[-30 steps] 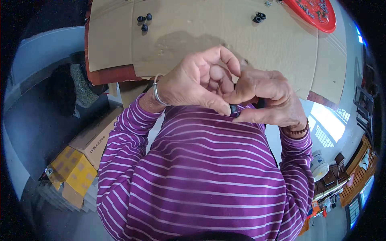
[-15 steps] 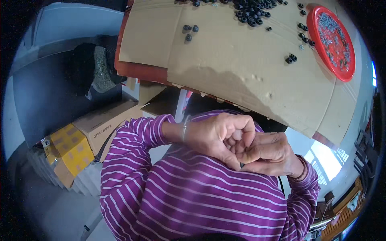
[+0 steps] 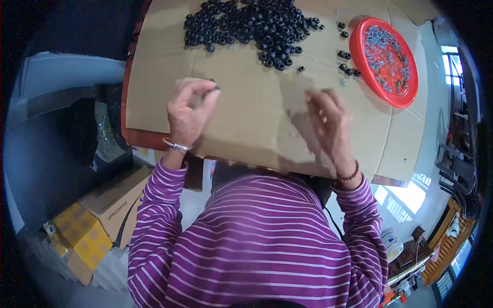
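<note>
- Widest of all, the cardboard sheet (image 3: 246,115) spread over the table, with plenty going on across it!
- Next, the heap of black pieces (image 3: 257,25) sprawled along the far side, beyond both hands.
- Over on the right sat the red tray (image 3: 361,60), scattered inside with small grey bits (image 3: 380,43).
- Then the left hand (image 3: 186,113), above the cardboard: thumb and forefinger met in a tight pinch, seemingly on a single part.
- Across from it, the right hand (image 3: 331,120), blurred, fingers half curled; whether it held anything, I couldn't tell.
- Beside the tray, a few loose black pieces (image 3: 343,54) lay in a ragged line.
- And smallest, the dark piece (image 3: 216,88) at the left fingertips, nearer than the heap and apart from it! The step in hand looked like single-piece handling; the next move, I judged, called for a steady pinch, then a clean release wherever the part belonged.
</note>
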Motion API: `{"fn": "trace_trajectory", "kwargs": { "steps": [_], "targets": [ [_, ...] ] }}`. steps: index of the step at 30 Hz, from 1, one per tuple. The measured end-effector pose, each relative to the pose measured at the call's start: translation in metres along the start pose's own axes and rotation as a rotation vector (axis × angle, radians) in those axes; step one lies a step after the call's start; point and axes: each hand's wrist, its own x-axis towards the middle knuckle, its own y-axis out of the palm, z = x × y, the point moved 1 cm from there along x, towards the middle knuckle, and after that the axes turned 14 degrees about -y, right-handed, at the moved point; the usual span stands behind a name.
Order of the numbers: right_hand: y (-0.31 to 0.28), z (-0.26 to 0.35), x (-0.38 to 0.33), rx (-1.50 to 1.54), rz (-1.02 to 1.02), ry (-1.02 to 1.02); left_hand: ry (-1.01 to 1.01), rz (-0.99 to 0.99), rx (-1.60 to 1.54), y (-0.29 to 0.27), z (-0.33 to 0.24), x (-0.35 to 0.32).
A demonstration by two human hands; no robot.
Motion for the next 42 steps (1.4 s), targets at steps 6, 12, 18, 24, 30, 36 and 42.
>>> {"fn": "trace_trajectory", "kwargs": {
  "steps": [6,12,18,24,30,36,42],
  "targets": [
    [0.011,-0.024,0.061,-0.373,0.066,-0.171,-0.057,0.064,0.027,-0.006,0.036,0.038],
    [0.013,-0.016,0.065,-0.491,0.174,-0.188,-0.191,0.151,-0.136,-0.015,0.027,0.052],
    [0.014,0.007,0.077,-0.465,0.105,-0.155,0.320,-0.058,0.267,0.015,-0.003,0.092],
    [0.002,-0.009,0.062,-0.415,0.061,-0.100,0.272,0.014,0.406,0.031,0.006,0.102],
    [0.005,-0.026,0.062,-0.493,0.203,-0.166,0.346,0.046,0.462,0.036,-0.030,0.066],
    [-0.003,0.006,0.062,-0.510,0.200,-0.216,0.276,0.299,0.216,0.077,-0.057,-0.005],
    [-0.025,0.039,0.040,-0.175,0.002,-0.139,-0.171,0.308,-0.335,0.063,-0.074,-0.028]
  ]
}}
